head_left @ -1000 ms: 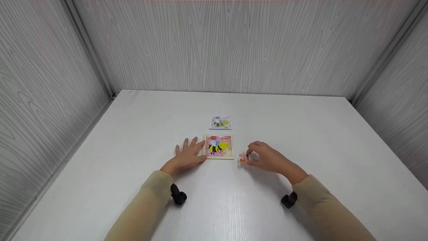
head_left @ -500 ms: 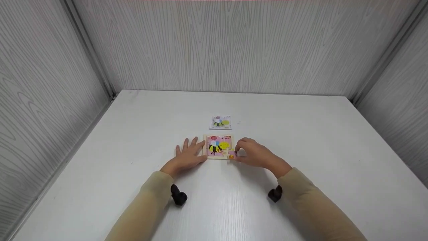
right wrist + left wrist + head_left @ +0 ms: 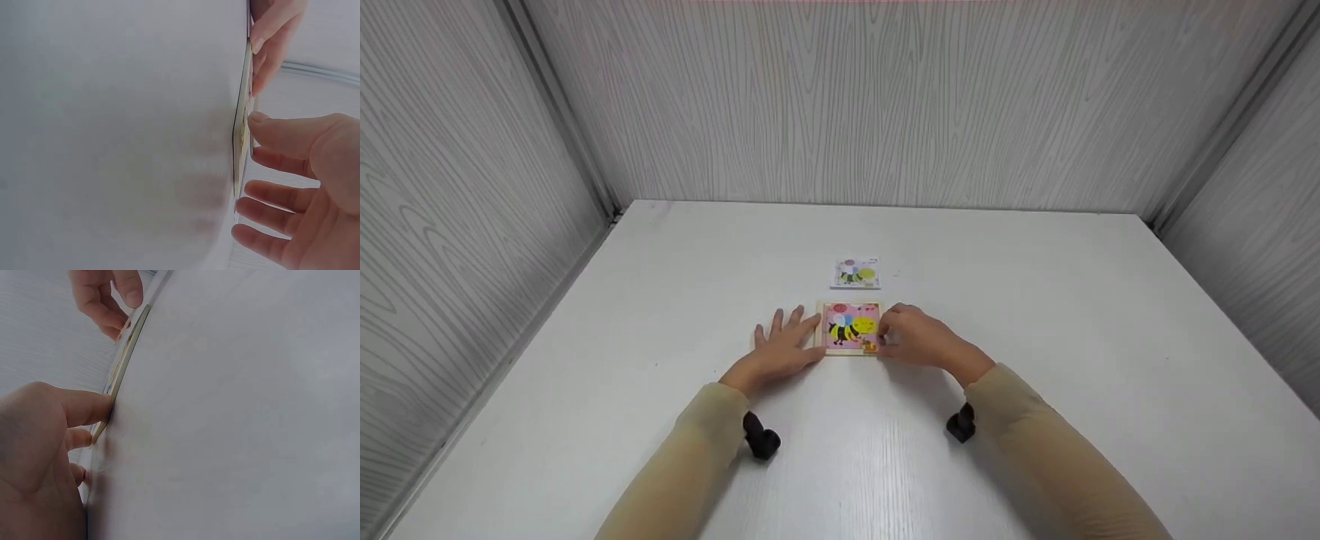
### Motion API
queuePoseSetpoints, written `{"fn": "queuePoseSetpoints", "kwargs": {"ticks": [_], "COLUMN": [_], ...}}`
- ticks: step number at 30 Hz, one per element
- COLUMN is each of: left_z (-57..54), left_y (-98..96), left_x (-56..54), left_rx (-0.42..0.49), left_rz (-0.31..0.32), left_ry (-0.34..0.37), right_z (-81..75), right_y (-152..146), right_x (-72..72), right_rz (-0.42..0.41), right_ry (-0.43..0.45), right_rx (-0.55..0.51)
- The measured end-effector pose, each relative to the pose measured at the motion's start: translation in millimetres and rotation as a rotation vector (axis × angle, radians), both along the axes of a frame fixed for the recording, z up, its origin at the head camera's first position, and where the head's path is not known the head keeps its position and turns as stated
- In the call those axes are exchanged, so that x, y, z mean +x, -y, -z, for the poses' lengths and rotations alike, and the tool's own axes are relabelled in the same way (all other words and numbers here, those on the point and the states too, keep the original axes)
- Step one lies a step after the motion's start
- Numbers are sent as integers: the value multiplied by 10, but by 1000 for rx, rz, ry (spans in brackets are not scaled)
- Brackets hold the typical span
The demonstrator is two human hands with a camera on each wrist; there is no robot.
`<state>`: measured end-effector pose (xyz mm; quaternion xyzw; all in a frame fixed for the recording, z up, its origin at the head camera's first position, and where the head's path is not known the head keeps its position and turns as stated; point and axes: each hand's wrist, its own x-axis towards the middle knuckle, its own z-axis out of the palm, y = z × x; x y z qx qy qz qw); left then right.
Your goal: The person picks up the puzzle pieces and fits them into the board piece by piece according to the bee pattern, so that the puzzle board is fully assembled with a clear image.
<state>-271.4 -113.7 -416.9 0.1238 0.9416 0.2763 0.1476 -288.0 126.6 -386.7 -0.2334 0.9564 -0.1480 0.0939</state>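
A square wooden jigsaw puzzle tray [image 3: 820,330] with a bee on pink lies flat on the table. My left hand [image 3: 780,351] is spread at its left side, the thumb and index finger touching the rim. At the tray's lower right corner, my right hand [image 3: 921,337] pinches a puzzle piece [image 3: 871,346] between thumb and index finger. That piece overlaps its corner of the picture in the head view. Seen edge-on in the right wrist view, the piece [image 3: 252,140] stands close over the tray, with the other fingers held apart.
A small picture card [image 3: 856,274] with the same bee lies just behind the tray. The white table [image 3: 697,247] meets grey wood-grain panels [image 3: 840,105] at the back and sides. Both wrists carry small black cameras [image 3: 761,439].
The right hand has moved left, carrying the puzzle piece from beside the tray to over its lower right corner. The left hand stays where it was.
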Motion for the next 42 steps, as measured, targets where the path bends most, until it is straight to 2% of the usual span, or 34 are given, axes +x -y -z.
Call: {"fn": "queuePoseSetpoints", "kwargs": {"ticks": [5, 11, 15, 27, 42], "left_z": [9, 29, 38, 22, -16], "left_y": [6, 4, 3, 6, -5], "left_x": [-9, -29, -32, -27, -16], "left_rx": [-4, -15, -25, -22, -5], "left_rz": [0, 17, 19, 19, 13], "left_ry": [-4, -30, -34, -25, -21], "right_z": [17, 29, 41, 45, 32], "right_y": [3, 4, 7, 16, 37], "right_x": [-45, -85, -100, -104, -116], "right_rz": [-1, -52, -54, -98, -101], "right_ry": [17, -24, -24, -26, -33], "right_rx": [-8, 0, 6, 4, 16]}}
